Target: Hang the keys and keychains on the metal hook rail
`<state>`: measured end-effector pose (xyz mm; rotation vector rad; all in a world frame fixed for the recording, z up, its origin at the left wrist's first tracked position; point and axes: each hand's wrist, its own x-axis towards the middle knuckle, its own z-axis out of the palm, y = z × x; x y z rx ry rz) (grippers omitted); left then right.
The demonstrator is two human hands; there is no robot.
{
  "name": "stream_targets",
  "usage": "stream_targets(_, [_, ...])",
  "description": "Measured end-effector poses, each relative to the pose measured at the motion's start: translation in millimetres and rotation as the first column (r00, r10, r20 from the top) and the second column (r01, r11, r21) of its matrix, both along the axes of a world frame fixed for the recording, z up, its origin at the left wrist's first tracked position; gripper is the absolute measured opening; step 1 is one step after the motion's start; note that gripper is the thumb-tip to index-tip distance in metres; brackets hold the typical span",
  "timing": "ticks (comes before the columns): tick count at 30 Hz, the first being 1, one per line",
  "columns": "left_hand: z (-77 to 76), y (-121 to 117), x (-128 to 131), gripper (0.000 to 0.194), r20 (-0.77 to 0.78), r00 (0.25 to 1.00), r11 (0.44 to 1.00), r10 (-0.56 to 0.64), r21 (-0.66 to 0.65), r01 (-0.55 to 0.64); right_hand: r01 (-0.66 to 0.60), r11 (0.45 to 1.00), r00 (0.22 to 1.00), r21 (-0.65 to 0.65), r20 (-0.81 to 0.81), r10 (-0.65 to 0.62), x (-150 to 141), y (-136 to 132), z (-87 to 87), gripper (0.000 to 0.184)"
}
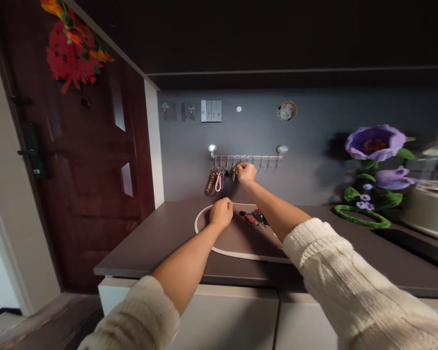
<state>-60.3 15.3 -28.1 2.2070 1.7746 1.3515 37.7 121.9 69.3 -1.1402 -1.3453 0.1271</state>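
My right hand (246, 172) is raised to the metal hook rack (248, 157) on the grey wall. Its fingers are pinched at a small bunch of keys (234, 173) beside the hooks; whether the ring sits on a hook is hidden. To the left, a brown key fob (210, 183) and a pink strap (218, 182) hang with more keys from the rack. My left hand (222, 213) is closed low over the countertop, and its fingers hide whatever they may hold. Between my forearms, a reddish item with keys (253, 218) lies inside a pale-edged outline.
The pale-edged outline (237, 253) sits on the dark countertop (142, 245). Purple fabric flowers (375, 143) and a glass-domed appliance (432, 194) stand at the right. Switches (211, 111) are on the wall. A dark red door (95, 194) is at the left, and a dark cabinet (277, 39) overhangs.
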Motion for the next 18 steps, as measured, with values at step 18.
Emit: stream_targets(18, [1.5,-1,-1,0.022,-0.004,1.000,1.000,0.007,-0.003,-0.007,-0.102,0.995,0.992,-0.002,-0.079,0.101,4,13,-15.6,0.017])
